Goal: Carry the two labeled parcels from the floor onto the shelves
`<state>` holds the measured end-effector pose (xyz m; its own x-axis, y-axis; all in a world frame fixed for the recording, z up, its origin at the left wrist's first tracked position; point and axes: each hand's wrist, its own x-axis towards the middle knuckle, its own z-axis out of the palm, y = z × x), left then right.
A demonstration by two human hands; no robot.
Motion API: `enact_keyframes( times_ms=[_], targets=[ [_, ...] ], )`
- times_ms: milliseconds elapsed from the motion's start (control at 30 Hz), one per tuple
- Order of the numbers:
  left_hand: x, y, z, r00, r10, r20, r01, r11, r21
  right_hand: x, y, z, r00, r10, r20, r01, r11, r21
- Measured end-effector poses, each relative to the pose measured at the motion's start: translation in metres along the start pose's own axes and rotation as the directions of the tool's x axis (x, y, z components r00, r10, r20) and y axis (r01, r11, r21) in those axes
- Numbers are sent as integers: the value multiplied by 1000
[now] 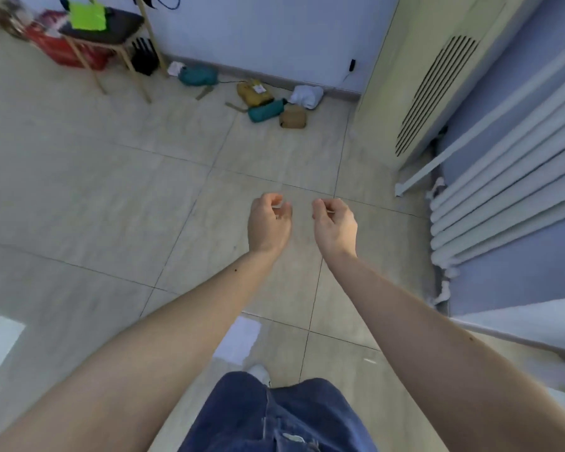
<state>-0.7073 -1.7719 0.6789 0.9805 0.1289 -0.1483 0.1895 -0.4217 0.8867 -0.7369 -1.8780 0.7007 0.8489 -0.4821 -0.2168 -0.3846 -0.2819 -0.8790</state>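
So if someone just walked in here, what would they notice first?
Probably the two bare hands, left hand and right hand, held out over the tiled floor, fingers loosely curled and holding nothing. Next, the little pile of pouches by the far wall: a mustard parcel with a white label, a teal pouch, a tan pouch. A bright green sheet lies on the stool, far left.

No text, brand, number or sign can be read here. The mustard-yellow soft pouch (254,93), lying on the floor by the wall well beyond the fingers (276,203) of both hands, carries a small white label (259,89) with marks too blurred and small to make out. The bright green sheet (87,16) on the dark stool seat, far beyond and left of the fingers, shows no legible writing.
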Motion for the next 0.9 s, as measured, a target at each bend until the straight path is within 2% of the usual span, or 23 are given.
enact_keyframes(
  times_ms=[167, 367, 667, 900],
  targets=[
    [39, -35, -64, 982, -113, -155, 106, 993, -55, 9, -32, 81, 981, -50, 189, 58, 998, -36],
    [84, -66, -127, 924, -217, -316, 181, 974, -139, 24, -67, 172, 925, -103, 365, 137, 988, -68],
    [155, -92, -217, 760, -411, -504, 295, 908, -296, 51, -128, 289, 787, -146, 599, 200, 979, -24],
    [200, -125, -293, 655, -476, -587, 329, 879, -346, 53, -168, 391, 684, -171, 709, 264, 964, -21]
  ],
)
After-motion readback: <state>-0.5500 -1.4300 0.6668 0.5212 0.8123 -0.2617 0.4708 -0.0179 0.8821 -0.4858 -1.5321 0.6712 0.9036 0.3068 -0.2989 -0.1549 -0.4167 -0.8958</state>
